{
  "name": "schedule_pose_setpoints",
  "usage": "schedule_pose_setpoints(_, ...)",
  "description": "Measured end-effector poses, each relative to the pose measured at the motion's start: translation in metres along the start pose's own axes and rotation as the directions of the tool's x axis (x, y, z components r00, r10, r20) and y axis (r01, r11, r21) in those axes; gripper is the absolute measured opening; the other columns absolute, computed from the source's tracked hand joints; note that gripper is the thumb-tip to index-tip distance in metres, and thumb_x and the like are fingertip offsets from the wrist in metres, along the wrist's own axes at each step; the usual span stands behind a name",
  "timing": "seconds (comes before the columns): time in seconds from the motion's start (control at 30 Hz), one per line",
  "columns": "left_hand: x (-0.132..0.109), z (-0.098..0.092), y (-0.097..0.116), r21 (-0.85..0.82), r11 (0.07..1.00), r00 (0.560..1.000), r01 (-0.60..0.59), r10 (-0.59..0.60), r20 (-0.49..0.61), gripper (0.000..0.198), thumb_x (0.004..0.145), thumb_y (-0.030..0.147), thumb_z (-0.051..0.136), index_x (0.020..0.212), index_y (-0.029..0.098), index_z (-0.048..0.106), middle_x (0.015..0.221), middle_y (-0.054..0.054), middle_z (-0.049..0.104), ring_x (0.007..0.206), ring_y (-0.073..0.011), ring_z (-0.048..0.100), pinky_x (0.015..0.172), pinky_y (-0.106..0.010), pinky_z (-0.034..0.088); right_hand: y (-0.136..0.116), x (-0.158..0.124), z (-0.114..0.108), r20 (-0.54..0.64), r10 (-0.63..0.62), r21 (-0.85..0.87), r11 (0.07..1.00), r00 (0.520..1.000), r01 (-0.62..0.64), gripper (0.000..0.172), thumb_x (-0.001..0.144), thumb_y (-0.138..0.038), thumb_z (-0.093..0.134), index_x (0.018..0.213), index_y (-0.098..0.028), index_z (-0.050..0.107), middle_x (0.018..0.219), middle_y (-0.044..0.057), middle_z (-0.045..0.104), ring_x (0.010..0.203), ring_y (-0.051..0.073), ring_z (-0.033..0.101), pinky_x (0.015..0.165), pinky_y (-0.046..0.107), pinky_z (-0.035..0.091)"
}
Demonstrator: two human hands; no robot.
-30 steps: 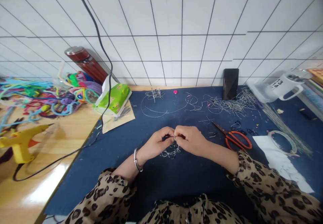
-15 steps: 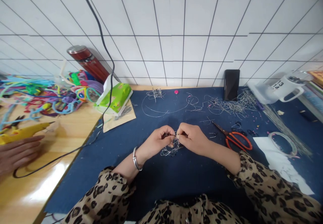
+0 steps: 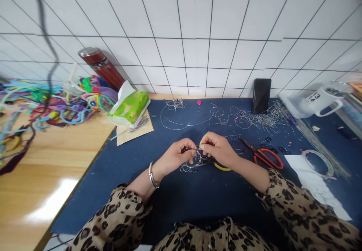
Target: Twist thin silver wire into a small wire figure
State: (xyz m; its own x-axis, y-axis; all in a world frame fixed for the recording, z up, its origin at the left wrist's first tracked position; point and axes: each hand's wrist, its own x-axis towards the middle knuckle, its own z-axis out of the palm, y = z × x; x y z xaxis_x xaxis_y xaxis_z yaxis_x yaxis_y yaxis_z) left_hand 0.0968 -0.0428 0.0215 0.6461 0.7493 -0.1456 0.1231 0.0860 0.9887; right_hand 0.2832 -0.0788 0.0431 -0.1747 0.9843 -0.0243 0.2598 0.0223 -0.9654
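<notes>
Between my hands is a tangled, silvery piece of bent wire (image 3: 195,165), low over the dark blue mat (image 3: 169,202). My left hand (image 3: 181,153), with a silver bangle at its wrist, pinches the wire piece from the left. Thumb and forefinger of my right hand (image 3: 215,147) are pressed together at its upper right edge, on what looks like a thin wire end. Partly hidden under my right hand lies a tool with a yellow handle (image 3: 222,167). Scissors with orange handles (image 3: 267,158) rest to the right of my right forearm.
Loose wire (image 3: 254,118) lies heaped before a black phone (image 3: 261,96). A clear ring-shaped coil (image 3: 317,163) sits on white paper (image 3: 296,168). A white mug (image 3: 325,98) stands far right. Leftward are a green tissue pack (image 3: 130,109), a red flask (image 3: 103,68) and colourful pipe cleaners (image 3: 65,111).
My right hand has risen slightly away from the wire piece, uncovering the yellow handle. At left, another person's hand and the yellow glue gun have gone from view, and the black cord has swung left.
</notes>
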Motion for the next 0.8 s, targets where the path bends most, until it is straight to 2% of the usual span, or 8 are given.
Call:
schedule_pose_setpoints(0.17, 0.001, -0.003, -0.002, 0.043, 0.999, 0.999, -0.031, 0.033, -0.039, 0.010, 0.079, 0.023, 0.057, 0.084, 0.015, 0.055, 0.068, 0.000, 0.056, 0.051, -0.0069, 0.051, 0.050, -0.020, 0.042, 0.002, 0.003, -0.010, -0.144, -0.163, -0.096, 0.984, 0.976, 0.150, 0.005, 0.077, -0.019, 0.056, 0.073, -0.017, 0.058, 0.087, 0.003, 0.057, 0.070, 0.011, 0.052, 0.060, 0.023, 0.043)
schedule_pose_setpoints(0.23, 0.001, -0.005, -0.002, 0.068, 0.997, 0.998, -0.031, 0.034, -0.056, 0.009, 0.079, 0.022, 0.057, 0.085, 0.015, 0.056, 0.069, 0.001, 0.056, 0.050, -0.0060, 0.049, 0.050, -0.019, 0.041, 0.001, 0.005, -0.016, -0.177, -0.174, -0.090, 0.983, 0.969, 0.160, 0.004, 0.076, -0.019, 0.058, 0.073, -0.017, 0.059, 0.091, 0.004, 0.056, 0.070, 0.011, 0.052, 0.059, 0.023, 0.043)
schedule_pose_setpoints(0.37, 0.001, -0.006, 0.000, 0.071, 0.997, 0.997, -0.032, 0.036, -0.061, 0.010, 0.079, 0.023, 0.058, 0.086, 0.016, 0.055, 0.069, 0.001, 0.056, 0.048, -0.0054, 0.047, 0.048, -0.019, 0.040, -0.004, 0.006, -0.027, -0.137, -0.092, -0.004, 0.996, 0.986, 0.093, 0.007, 0.079, -0.024, 0.056, 0.079, -0.017, 0.058, 0.081, 0.002, 0.059, 0.063, 0.010, 0.054, 0.055, 0.023, 0.044)
schedule_pose_setpoints(0.47, 0.000, -0.004, 0.002, 0.026, 0.995, 0.992, -0.091, 0.093, -0.082, 0.019, 0.079, 0.023, 0.059, 0.097, 0.018, 0.052, 0.072, 0.002, 0.056, 0.048, -0.0053, 0.048, 0.047, -0.018, 0.040, -0.007, 0.005, -0.029, -0.108, -0.053, 0.044, 0.997, 0.993, 0.058, 0.010, 0.081, -0.027, 0.055, 0.082, -0.017, 0.058, 0.068, 0.000, 0.059, 0.059, 0.011, 0.056, 0.055, 0.023, 0.045)
schedule_pose_setpoints(0.6, -0.001, -0.001, 0.003, -0.010, 0.990, 0.988, -0.142, 0.141, -0.069, 0.022, 0.080, 0.025, 0.058, 0.100, 0.019, 0.052, 0.074, 0.002, 0.054, 0.050, -0.0056, 0.049, 0.048, -0.019, 0.042, -0.008, 0.002, -0.022, -0.020, -0.029, 0.010, 1.000, 0.999, 0.029, 0.008, 0.080, -0.024, 0.055, 0.081, -0.017, 0.058, 0.063, -0.002, 0.059, 0.059, 0.010, 0.058, 0.060, 0.024, 0.045)
schedule_pose_setpoints(0.8, -0.001, 0.002, -0.002, 0.062, 0.986, 0.987, -0.156, 0.158, -0.030, 0.019, 0.082, 0.028, 0.057, 0.097, 0.017, 0.056, 0.085, -0.001, 0.053, 0.059, -0.0066, 0.050, 0.054, -0.020, 0.045, -0.004, 0.000, -0.009, 0.060, -0.049, 0.012, 0.999, 0.997, 0.049, 0.003, 0.079, -0.019, 0.055, 0.079, -0.017, 0.057, 0.064, -0.003, 0.057, 0.060, 0.010, 0.057, 0.060, 0.022, 0.043)
